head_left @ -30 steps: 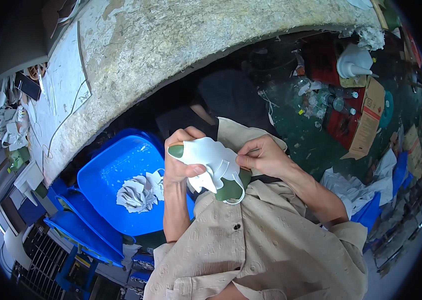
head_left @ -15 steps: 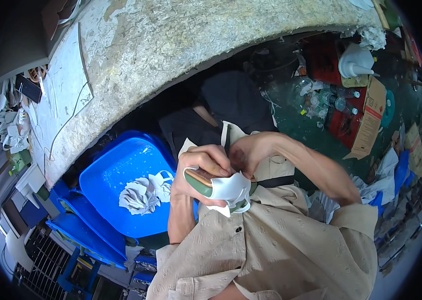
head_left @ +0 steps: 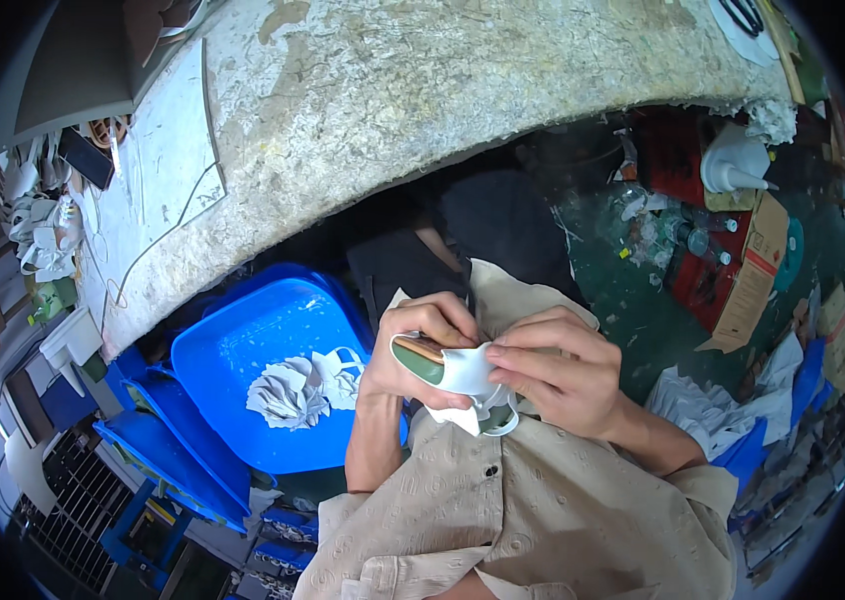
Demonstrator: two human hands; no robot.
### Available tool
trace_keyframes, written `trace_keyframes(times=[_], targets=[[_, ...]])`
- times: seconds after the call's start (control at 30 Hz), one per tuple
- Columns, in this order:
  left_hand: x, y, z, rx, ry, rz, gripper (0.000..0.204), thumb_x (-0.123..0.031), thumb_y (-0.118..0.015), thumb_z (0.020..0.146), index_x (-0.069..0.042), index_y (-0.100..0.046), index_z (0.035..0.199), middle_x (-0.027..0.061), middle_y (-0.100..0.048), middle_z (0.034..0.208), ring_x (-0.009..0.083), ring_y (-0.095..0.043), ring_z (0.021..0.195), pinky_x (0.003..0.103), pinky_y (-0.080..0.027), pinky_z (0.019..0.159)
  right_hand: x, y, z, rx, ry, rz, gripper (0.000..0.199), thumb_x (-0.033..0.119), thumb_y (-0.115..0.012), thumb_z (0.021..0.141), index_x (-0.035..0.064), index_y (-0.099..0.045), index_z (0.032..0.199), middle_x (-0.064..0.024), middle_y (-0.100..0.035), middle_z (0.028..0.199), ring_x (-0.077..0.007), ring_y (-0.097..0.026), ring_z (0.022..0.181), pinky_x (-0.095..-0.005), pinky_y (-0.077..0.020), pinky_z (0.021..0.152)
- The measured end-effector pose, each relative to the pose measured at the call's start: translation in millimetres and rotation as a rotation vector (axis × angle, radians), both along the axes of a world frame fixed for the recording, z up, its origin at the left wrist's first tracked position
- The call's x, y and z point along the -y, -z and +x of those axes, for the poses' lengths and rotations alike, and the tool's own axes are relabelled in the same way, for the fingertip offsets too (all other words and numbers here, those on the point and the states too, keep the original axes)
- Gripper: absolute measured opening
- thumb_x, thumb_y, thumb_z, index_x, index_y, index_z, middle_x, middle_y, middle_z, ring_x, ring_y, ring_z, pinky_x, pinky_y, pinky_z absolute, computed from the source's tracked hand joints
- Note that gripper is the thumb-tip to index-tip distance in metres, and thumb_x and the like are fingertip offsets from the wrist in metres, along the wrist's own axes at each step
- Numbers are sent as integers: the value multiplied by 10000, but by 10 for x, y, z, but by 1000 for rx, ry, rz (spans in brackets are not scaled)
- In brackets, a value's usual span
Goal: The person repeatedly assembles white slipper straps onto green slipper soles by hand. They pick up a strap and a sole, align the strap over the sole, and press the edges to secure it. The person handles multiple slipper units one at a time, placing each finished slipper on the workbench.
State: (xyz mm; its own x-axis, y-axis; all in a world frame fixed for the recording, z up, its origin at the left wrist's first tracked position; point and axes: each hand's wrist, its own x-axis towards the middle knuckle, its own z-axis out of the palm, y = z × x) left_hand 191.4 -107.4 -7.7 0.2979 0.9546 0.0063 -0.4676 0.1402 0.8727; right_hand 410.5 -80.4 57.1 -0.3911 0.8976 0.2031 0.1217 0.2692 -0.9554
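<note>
Your green shoe form is up off the worktop, in front of your shirt and short of the worktop's near edge; its tan sole face shows at the upper side. White upper wraps the end toward your right, with a thin white strap looping out below. Left hand has its fingers gripping form and upper from the left, thumb across the lower side. Right hand has its fingertips closed on the upper's right edge, pinching the white material. Beside your left forearm: blue tub, white cut pieces bunched on its bottom, one with a loop lying nearer the tub's right edge. More blue trays by its lower left. Worktop is rough and pale, near edge curving past your knees; a white board sits toward its left end, a dark ring at its far right corner. Floor to your right is green: clear bottles, a cardboard box, a white nozzle bottle, crumpled white sheets nearer your right elbow.
</note>
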Motion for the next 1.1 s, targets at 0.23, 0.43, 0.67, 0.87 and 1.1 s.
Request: trace_keyframes(times=[0.23,0.43,0.67,0.87,1.1], targets=[[-35,-27,28,-87,25,12,531,-199,-1020,519,-25,-661,869,131,-677,932,172,-647,811,285,-511,697,57,-150,-49,121,10,-11,413,-113,-743,743,25,-763,1132,-90,-708,995,-246,-687,875,-339,-564,733],[-13,-24,37,-54,48,-112,567,-184,-1019,526,-35,-628,909,93,-643,933,128,-603,800,257,-478,677,-37,-191,-45,127,-58,-164,429,-119,-726,761,24,-744,1166,-114,-689,967,-254,-683,852,-346,-555,730],[34,64,29,-4,32,-203,703,-207,-1027,522,-59,-560,1026,49,-601,948,104,-589,836,242,-477,707,-143,-98,-46,60,-164,-285,388,-105,-715,781,5,-736,1153,-116,-689,957,-265,-676,840,-369,-543,735],[47,107,42,-49,-61,-269,772,-224,-1024,519,-59,-551,1107,54,-616,955,142,-652,891,272,-540,784,-155,87,-92,54,91,-147,360,-22,-815,746,21,-770,1101,-106,-712,953,-250,-680,844,-341,-543,737],[45,96,38,-13,-5,-227,705,-208,-1009,535,-42,-588,1075,69,-634,923,163,-678,872,283,-553,765,281,125,-29,77,131,-368,290,16,-802,838,12,-765,1126,-113,-747,960,-195,-722,788,-282,-563,696]])
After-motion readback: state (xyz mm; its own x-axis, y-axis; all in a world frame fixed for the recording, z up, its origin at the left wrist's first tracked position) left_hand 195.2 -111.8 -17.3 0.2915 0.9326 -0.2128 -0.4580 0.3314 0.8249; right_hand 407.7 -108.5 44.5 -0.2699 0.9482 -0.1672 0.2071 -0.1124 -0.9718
